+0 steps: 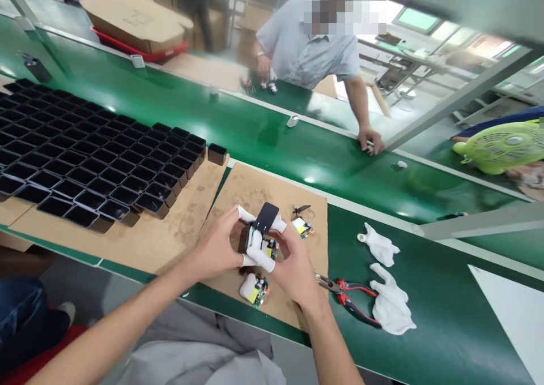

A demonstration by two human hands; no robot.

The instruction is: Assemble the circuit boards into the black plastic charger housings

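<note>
Both hands meet over a cardboard sheet (229, 192), with white finger cots on thumbs and fingertips. My left hand (212, 246) is closed around a small black plastic case (245, 239). My right hand (293, 260) is closed on a black flat cover (267, 216) with small slots or pins, tilted up at the case's open side. Fingers hide part of the join between the two. Just under my right hand lies a circuit board (271, 249). Another circuit board (256, 290) with a white block and yellow part lies nearer me; a third board (302, 227) lies farther right.
Rows of open black cases (97, 153) cover the left. Red-handled pliers (351, 300) and white gloves (391, 300) lie right of the cardboard. Beyond a green conveyor belt (272, 130), a co-worker (310, 51) reaches over it. A green fan (501, 147) stands far right.
</note>
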